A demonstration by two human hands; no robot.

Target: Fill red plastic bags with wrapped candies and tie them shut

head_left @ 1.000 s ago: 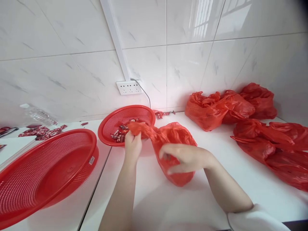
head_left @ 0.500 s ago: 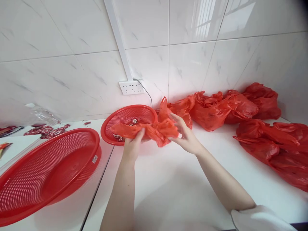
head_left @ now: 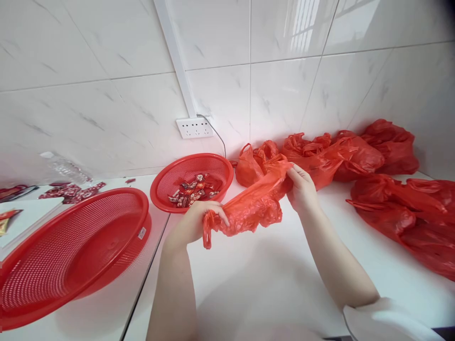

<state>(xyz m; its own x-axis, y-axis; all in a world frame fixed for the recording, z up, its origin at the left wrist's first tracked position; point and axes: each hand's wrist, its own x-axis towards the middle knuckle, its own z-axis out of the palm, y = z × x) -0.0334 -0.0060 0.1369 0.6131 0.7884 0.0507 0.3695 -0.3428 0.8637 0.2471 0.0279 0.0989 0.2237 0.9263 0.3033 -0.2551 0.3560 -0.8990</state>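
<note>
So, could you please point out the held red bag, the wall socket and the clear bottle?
Held red bag [head_left: 252, 206], head view: middle of the plastic.
Wall socket [head_left: 195, 128], head view: white faceplate.
Clear bottle [head_left: 67, 168], head view: side wall.

We see bright, diffuse light, a barred glare on the wall [head_left: 302, 28], a soft shadow over the table [head_left: 256, 284], and a dark, blurred upper-right corner.
</note>
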